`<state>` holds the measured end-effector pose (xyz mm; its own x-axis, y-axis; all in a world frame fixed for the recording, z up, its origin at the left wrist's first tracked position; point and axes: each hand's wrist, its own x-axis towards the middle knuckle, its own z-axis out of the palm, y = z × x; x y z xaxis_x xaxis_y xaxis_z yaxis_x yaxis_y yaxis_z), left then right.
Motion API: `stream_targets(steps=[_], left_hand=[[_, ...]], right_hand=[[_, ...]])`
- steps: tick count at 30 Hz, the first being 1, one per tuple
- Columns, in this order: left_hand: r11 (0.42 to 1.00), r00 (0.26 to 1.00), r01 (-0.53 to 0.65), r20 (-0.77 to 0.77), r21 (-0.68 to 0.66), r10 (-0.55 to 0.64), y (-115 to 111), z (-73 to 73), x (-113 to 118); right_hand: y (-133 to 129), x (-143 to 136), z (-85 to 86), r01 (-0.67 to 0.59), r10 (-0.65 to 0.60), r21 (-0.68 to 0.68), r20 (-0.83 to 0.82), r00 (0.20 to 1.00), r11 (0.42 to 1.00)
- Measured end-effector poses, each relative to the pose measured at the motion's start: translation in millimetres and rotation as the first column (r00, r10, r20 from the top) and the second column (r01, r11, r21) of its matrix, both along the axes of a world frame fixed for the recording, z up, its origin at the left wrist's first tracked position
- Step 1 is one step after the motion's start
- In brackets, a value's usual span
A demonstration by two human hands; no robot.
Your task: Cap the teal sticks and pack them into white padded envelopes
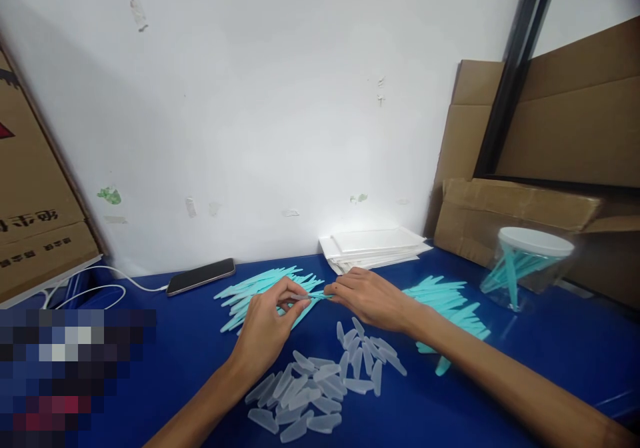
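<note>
My left hand point(280, 308) pinches a small translucent blade cap point(300, 296) between thumb and fingertips. Opposite it, my right hand point(357, 295) is closed on a slim turquoise eyebrow razor point(320, 295), whose tip meets the cap; how far it sits inside is too small to tell. Behind my left hand spreads a pile of turquoise razors point(245, 295). Loose translucent caps point(295, 391) lie in a heap below both hands. A second pile of turquoise razors point(450, 308) lies beyond my right forearm, partly hidden by it.
A clear jar with a white lid point(536, 242) holds more turquoise razors at the right. White flat packets point(375, 243) lie against the wall. A phone point(201, 277) with a white cable rests at back left. Cardboard boxes point(475, 218) border the blue table point(175, 361).
</note>
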<state>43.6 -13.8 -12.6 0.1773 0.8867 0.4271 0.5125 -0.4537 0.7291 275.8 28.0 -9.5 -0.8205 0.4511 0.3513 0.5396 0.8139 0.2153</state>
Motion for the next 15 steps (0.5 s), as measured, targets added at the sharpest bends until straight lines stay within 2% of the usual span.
stream_targets(steps=[6, 10, 15], left_hand=[[1.000, 0.998, -0.016, 0.061, -0.011, 0.017, 2.5, -4.3, -0.9], [1.000, 0.998, 0.002, 0.066, -0.029, 0.000, 1.5, -2.1, -0.6], [0.998, 0.998, 0.069, -0.008, -0.011, -0.069, -3.0, -0.4, 1.2]], right_hand=[[0.0, 1.1, 0.4, 0.003, -0.003, 0.008, 0.001, 1.000, 1.000], [1.1, 1.4, -0.2, -0.002, 0.002, 0.022, 0.005, 1.000, 1.000], [0.6, -1.2, -4.7, -0.100, 0.105, 0.097, -0.055, 0.993, 0.990]])
